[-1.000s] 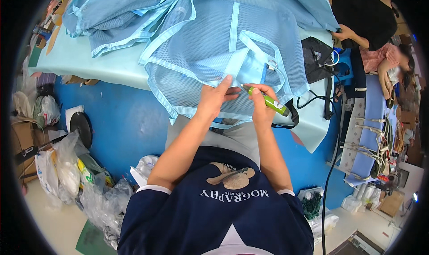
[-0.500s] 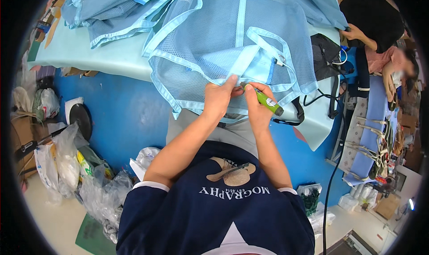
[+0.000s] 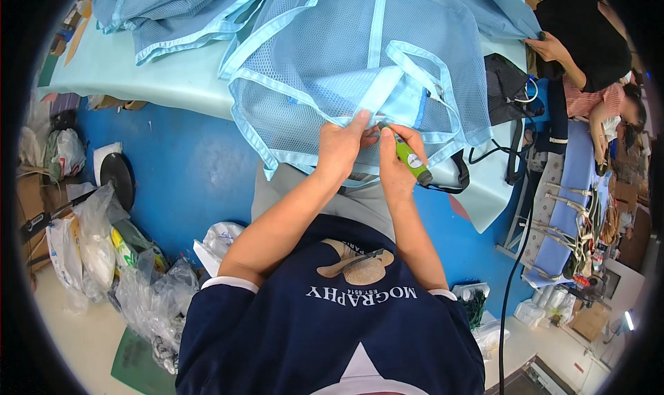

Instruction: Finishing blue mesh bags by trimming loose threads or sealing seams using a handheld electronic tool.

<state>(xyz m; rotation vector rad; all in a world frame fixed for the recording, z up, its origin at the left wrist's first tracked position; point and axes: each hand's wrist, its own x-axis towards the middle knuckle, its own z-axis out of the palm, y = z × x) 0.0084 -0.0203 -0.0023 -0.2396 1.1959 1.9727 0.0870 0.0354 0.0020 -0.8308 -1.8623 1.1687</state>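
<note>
A light blue mesh bag (image 3: 422,28) with pale fabric binding lies spread over the table's near edge, its front part hanging toward my lap. My left hand (image 3: 339,146) is closed on the bag's bound edge, thumb pressed on top of the strip. Beside it, my right hand (image 3: 400,167) grips a short green-handled tool (image 3: 411,157) with a dark end cap. The tool's narrow dark end points at the binding close to my left fingertips. Whether it touches the fabric I cannot tell. A pale blue strap loop (image 3: 443,84) lies just beyond my right hand.
More blue mesh pieces (image 3: 187,21) are heaped on the pale table (image 3: 145,73). A black pouch (image 3: 503,77) with cords sits to the right. Another person's hand (image 3: 550,48) holds mesh at the far right. Plastic bags (image 3: 97,243) crowd the floor at left.
The green tool has turned a little steeper in my right hand, its capped end swinging slightly left. My left hand keeps hold of nearly the same spot. The whole view has shifted slightly.
</note>
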